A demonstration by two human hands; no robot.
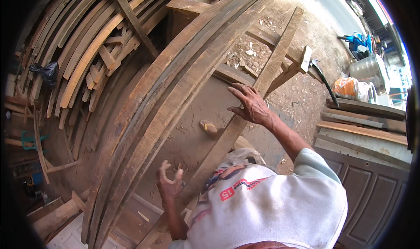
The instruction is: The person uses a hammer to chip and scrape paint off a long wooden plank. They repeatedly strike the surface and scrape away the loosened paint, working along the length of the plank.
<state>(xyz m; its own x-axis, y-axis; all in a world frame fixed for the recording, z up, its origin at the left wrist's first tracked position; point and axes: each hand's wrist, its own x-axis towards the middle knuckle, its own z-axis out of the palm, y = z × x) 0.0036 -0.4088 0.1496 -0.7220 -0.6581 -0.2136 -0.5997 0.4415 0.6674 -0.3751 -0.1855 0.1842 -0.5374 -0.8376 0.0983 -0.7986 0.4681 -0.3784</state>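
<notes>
Boards (181, 98), a whole run of long ones, slant right past your left side, and the bend in them could partly be the lens. Your right hand (251, 104) lies across the narrow board (225, 139) nearest you, fingers spread and not wrapped round it. Looks to me like it's there to steady the thing, though I can't tell how hard you're pressing, if at all. Your left hand (169, 183) is loose and empty, fingers half curled, up in the air between that narrow board and the long ones, so it isn't holding anything down.

The far part of the narrow board crosses a wooden frame (262, 35), which I'd guess is there to keep it off the dirt. Over on the left, more lumber (83, 43) is racked side by side, probably to save floor space.

As for containers, a black plastic bag (48, 73) hangs against that lumber, bunched up, contents hidden. Far right you've got a big silvery tub (369, 72) and, just beside it, an orange and white sack (345, 86) that looks bulky. No clue what's inside either one from this angle.
</notes>
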